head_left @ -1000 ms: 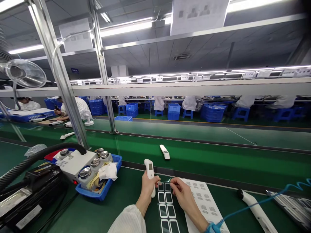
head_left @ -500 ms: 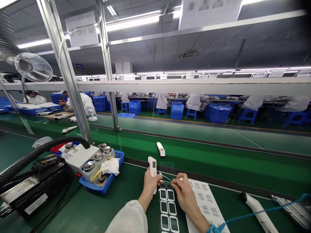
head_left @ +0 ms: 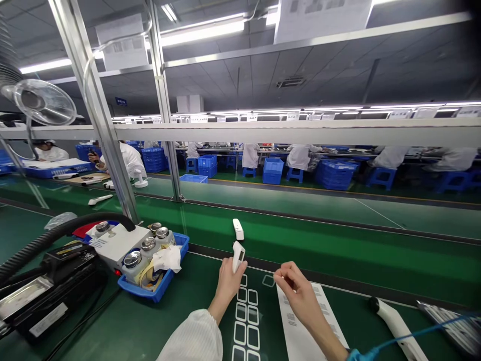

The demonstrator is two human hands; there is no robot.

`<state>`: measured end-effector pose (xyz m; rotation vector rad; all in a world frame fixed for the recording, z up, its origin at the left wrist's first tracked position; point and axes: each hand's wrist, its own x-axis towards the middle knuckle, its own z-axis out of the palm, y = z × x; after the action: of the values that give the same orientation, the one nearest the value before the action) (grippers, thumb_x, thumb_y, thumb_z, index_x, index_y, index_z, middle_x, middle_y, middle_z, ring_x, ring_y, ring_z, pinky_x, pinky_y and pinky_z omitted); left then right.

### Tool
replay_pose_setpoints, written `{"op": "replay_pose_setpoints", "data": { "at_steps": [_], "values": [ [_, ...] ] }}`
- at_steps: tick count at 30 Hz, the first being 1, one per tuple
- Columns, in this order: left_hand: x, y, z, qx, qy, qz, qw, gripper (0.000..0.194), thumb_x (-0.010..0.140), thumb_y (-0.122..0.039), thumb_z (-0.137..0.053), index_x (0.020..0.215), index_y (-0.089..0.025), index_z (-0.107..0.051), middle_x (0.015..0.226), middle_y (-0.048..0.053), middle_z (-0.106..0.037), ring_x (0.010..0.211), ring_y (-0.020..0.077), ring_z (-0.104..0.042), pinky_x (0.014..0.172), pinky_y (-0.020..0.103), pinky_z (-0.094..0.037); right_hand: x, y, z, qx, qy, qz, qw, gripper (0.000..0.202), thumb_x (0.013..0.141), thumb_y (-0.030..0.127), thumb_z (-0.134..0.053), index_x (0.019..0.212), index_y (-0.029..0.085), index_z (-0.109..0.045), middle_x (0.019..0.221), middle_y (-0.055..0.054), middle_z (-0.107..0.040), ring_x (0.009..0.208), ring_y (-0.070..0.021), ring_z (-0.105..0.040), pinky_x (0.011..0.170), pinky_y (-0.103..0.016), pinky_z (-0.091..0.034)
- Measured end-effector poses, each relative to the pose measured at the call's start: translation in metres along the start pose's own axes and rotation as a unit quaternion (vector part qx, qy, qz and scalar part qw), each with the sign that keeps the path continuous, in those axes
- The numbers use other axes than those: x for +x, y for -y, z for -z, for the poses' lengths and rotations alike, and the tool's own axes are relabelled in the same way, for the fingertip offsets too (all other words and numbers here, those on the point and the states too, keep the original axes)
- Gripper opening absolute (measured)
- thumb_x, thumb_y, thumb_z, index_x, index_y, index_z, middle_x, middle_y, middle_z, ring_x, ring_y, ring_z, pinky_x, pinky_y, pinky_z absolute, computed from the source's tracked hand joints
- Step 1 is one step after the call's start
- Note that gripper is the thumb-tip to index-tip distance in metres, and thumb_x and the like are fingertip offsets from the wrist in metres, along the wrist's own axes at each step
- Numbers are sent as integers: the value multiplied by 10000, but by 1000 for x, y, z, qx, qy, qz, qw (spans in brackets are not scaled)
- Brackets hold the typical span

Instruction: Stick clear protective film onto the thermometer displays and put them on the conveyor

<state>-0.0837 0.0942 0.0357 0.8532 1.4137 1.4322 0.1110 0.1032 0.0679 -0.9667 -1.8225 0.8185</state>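
Note:
My left hand (head_left: 227, 283) is closed around a white handheld thermometer (head_left: 238, 254), which has a small screen and points away from me. To its right, my right hand (head_left: 296, 288) is pinched on a small clear window panel with a white border (head_left: 268, 281), at the panel's right edge. Below the hands lies a clear sheet of white-bordered window panels (head_left: 246, 313) in two columns. A white sheet of printed labels (head_left: 323, 303) lies partly under my right hand and forearm.
Another white thermometer (head_left: 238, 229) lies on the green conveyor belt (head_left: 319, 250). At right are a white handheld device (head_left: 398, 323) and a plastic-wrapped bundle (head_left: 451, 326). A blue tray (head_left: 160, 293) with metal-capped bottles and a black machine (head_left: 67, 286) stand at left. A blue cord (head_left: 421, 331) trails from my right wrist.
My hands have moved apart, the right hand carrying the window panel away from the thermometer. The thermometer in my left hand is lower and tilted. The thermometer on the belt has shifted left in view.

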Motion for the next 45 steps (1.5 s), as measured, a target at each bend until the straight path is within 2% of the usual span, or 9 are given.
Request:
{"op": "replay_pose_setpoints", "data": {
  "at_steps": [2, 4, 8, 12, 21, 28, 34, 40, 45],
  "values": [
    [-16, 1, -7, -18, 27, 21, 999, 514, 732, -712, -534, 728, -198, -513, 558, -46, -463, 395, 89, -417, 384, 217, -336, 4, 2, 6, 14, 18, -19, 1000, 393, 888, 563, -502, 725, 214, -583, 795, -21, -445, 668, -168, -451, 586, -281, -402],
    [-34, 3, -15, -58, 64, 59, 995, 613, 742, -796, -393, 752, -193, -508, 522, -41, -470, 371, 85, -396, 381, 218, -338, 5, 3, 9, 29, 26, -25, 999, 415, 873, 583, -510, 702, 210, -568, 784, -22, -451, 685, -173, -454, 601, -284, -407],
    [-63, 6, -29, -134, 107, 126, 977, 685, 688, -820, -450, 771, -150, -566, 477, -15, -508, 376, 101, -457, 408, 228, -391, 3, 5, 6, 59, 25, -20, 998, 405, 880, 559, -513, 685, 205, -544, 778, -16, -445, 691, -167, -444, 604, -281, -390],
    [-78, 7, -37, -127, 112, 119, 978, 726, 682, -829, -447, 763, -123, -600, 491, 15, -547, 397, 124, -522, 430, 235, -415, 0, 7, 0, 68, 31, -23, 997, 408, 887, 555, -501, 686, 202, -545, 780, -13, -443, 691, -162, -444, 601, -276, -385],
    [-85, 8, -41, -125, 128, 116, 977, 717, 651, -821, -501, 807, -127, -588, 512, 14, -555, 398, 121, -505, 417, 243, -424, -1, 2, -4, 64, 42, -35, 996, 385, 902, 526, -489, 713, 197, -554, 809, -11, -441, 669, -146, -453, 572, -264, -382],
    [-87, 1, -41, -138, 123, 138, 973, 710, 599, -819, -555, 859, -159, -531, 550, -2, -556, 406, 109, -472, 404, 246, -414, -4, 7, -6, 22, 33, -2, 999, 329, 938, 440, -469, 738, 198, -568, 812, -22, -447, 681, -153, -466, 545, -261, -396],
    [-87, -1, -37, -131, 114, 136, 975, 680, 653, -833, -474, 778, -167, -524, 496, -14, -527, 364, 88, -436, 372, 218, -347, -10, 12, -4, -29, 42, 81, 995, 274, 964, 346, -442, 889, 212, -669, 897, -64, -499, 731, -173, -528, 569, -284, -420],
    [-86, 0, -35, -123, 110, 110, 980, 678, 680, -842, -411, 744, -173, -506, 467, -20, -509, 325, 83, -414, 341, 210, -306, -11, 6, 3, -173, 65, 190, 964, 272, 950, 286, -446, 1063, 225, -686, 1068, -112, -567, 666, -168, -523, 594, -325, -423],
    [-88, -2, -37, -121, 127, 117, 978, 564, 699, -735, -544, 799, -182, -500, 578, -31, -527, 378, 73, -437, 342, 199, -326, -7, 9, 18, -85, 67, 155, 982, 292, 966, 305, -422, 1035, 246, -700, 1024, -94, -566, 760, -190, -553, 642, -322, -456]
  ]
}}
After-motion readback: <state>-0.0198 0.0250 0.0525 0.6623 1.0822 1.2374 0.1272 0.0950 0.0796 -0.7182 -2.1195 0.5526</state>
